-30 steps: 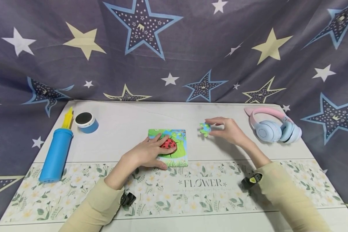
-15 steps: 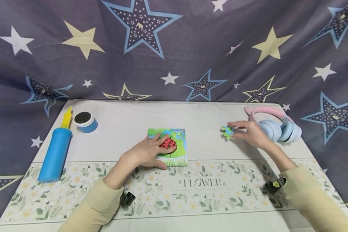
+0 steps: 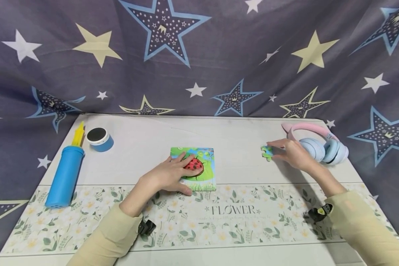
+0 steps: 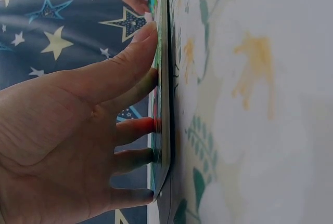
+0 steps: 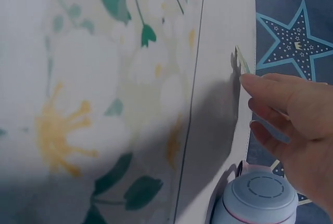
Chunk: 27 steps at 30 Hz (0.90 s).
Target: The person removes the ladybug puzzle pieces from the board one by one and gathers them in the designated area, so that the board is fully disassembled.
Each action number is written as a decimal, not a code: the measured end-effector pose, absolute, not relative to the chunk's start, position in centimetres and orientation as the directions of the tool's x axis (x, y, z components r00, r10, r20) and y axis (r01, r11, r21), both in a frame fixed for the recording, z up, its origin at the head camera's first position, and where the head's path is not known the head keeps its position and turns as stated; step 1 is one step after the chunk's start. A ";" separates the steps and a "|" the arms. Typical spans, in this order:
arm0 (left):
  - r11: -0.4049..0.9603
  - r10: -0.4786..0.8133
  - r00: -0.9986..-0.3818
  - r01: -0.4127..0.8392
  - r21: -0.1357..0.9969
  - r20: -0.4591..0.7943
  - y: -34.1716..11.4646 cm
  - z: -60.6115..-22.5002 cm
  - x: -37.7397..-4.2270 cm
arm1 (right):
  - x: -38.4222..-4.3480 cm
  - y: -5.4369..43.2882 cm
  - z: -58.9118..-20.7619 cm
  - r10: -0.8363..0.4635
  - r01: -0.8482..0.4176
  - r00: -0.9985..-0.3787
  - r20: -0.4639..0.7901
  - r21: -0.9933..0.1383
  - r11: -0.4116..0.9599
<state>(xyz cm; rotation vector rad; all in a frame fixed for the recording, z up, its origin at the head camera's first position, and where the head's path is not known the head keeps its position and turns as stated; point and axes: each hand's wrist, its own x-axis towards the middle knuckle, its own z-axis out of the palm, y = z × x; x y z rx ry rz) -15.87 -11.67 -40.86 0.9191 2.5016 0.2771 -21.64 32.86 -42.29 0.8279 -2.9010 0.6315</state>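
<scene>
A square ladybug jigsaw puzzle (image 3: 204, 181) in green and blue lies flat in the middle of the table. My left hand (image 3: 173, 175) rests on it with fingers spread, covering its left part. From the left wrist view, the fingertips press on the top face of the thin puzzle board (image 4: 165, 78) and the thumb lies along its near edge. To the right, my right hand (image 3: 294, 153) pinches a small green-and-blue puzzle piece (image 3: 267, 152) between thumb and fingers. The right wrist view shows this piece (image 5: 242, 60) nearly edge-on, close over the white tabletop.
Pink and light-blue headphones (image 3: 334, 150) lie just behind and right of my right hand. At the left are a blue hand pump (image 3: 64, 177) with a yellow nozzle and a small blue-and-white speaker (image 3: 100, 139). A starry curtain (image 3: 199, 55) hangs behind the table (image 3: 143, 144).
My right hand has carried the puzzle piece to the right, away from the puzzle and up to the headphones, slowing in the last half second. My left hand has stayed in place.
</scene>
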 end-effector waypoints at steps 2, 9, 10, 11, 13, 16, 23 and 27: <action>0.756 0.654 -0.672 0.565 0.331 -0.346 -11.7 -40.9 -15.9 | -21.7 33.0 -42.3 -0.495 -0.517 -0.854 0.159 -0.352 0.780; 0.753 0.658 -0.672 0.571 0.328 -0.341 -11.7 -40.9 -15.8 | -21.8 33.2 -42.4 -0.512 -0.518 -0.852 0.109 -0.312 0.796; 0.753 0.657 -0.672 0.571 0.326 -0.342 -11.7 -40.9 -15.8 | -21.8 33.2 -42.4 -0.509 -0.514 -0.855 0.102 -0.309 0.800; 0.755 0.656 -0.672 0.570 0.325 -0.344 -11.7 -40.9 -15.8 | -21.8 33.2 -42.4 -0.508 -0.511 -0.856 0.096 -0.308 0.803; 0.758 0.652 -0.674 0.569 0.320 -0.347 -11.7 -40.9 -15.8 | -21.7 33.2 -42.4 -0.504 -0.504 -0.859 0.085 -0.306 0.808; 0.761 0.649 -0.675 0.570 0.310 -0.351 -11.6 -41.0 -15.9 | -21.6 33.1 -42.3 -0.500 -0.497 -0.863 0.072 -0.297 0.815; 0.760 0.650 -0.676 0.568 0.317 -0.348 -11.6 -40.8 -15.8 | -21.5 33.2 -42.3 -0.489 -0.484 -0.870 0.062 -0.298 0.823; 0.763 0.645 -0.679 0.558 0.326 -0.350 -11.6 -40.8 -15.8 | -21.5 33.2 -42.2 -0.467 -0.466 -0.880 0.084 -0.339 0.817</action>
